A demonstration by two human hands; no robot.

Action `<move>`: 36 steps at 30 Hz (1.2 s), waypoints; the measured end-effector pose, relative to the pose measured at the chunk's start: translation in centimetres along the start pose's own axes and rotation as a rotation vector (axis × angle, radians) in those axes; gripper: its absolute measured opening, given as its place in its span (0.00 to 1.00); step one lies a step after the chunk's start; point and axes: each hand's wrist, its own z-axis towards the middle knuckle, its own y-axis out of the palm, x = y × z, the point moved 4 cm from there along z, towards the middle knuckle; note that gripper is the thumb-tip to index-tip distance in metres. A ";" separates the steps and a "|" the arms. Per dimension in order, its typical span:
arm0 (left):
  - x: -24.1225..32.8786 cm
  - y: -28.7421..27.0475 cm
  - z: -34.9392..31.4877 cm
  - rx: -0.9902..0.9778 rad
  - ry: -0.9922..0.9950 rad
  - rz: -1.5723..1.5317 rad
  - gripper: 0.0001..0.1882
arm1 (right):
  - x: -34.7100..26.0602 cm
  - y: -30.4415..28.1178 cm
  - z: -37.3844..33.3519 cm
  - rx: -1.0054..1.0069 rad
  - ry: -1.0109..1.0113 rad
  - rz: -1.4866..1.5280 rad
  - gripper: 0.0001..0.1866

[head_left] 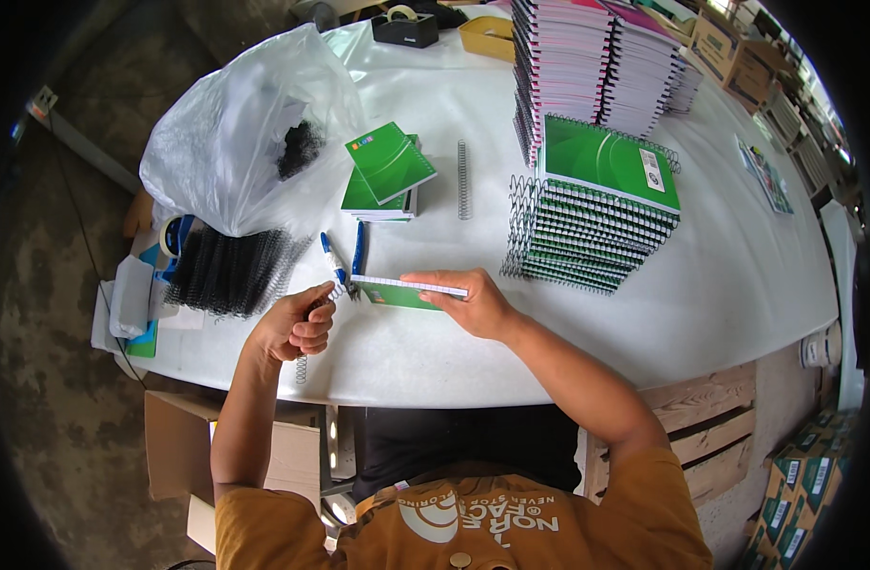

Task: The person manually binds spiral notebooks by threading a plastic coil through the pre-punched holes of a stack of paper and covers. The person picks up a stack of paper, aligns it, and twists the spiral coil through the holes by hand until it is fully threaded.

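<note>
Hidden: middle of a thin wire coil (302,369), enclosed in the left hand (300,325), with loops visible above and a short length below. Right end of a green notebook (397,294), partly covered by the fingers of the right hand (475,302). Contact between coil and notebook edge: impossible to tell. Dark tip of a blue-and-white marker (331,253), hard to separate from the dark tangle just left of the notebook.

Notebook: at the center of the frame, slightly below the middle, above the near edge of the white-covered table (739,294). Tilted on edge, pale page block uppermost, green cover toward the lower edge, small coloured patch near the left end. Right hand: pinching, thumb and fingers on the notebook. Left hand: curled into a fist around the coil.

Containers: translucent plastic bag (230,123), upper left, crumpled, with black coils (302,150) at the opening. Yellow tray (487,38), top of the frame, contents hard to make out. Black tape dispenser (405,28) beside it, with a tape roll inside. Cardboard box (180,446), lower left, flaps open, partly hidden by the left forearm. Patterned cartons (801,484), lower right, cut off by the dark fisheye rim.
</note>
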 end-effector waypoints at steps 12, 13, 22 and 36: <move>1.6 1.4 -0.4 0.424 0.443 0.588 0.15 | -0.1 -0.1 0.0 -0.065 -0.047 0.005 0.15; 2.3 1.8 -1.0 0.400 0.607 0.713 0.07 | 0.0 -0.1 0.0 -0.063 -0.045 0.014 0.15; 1.8 6.1 -3.0 0.676 0.811 1.619 0.17 | -0.5 1.3 -0.4 -0.072 -0.003 -0.060 0.16; -9.7 6.5 -2.3 1.023 1.100 2.125 0.53 | -1.9 5.6 -3.8 0.016 -0.001 0.008 0.17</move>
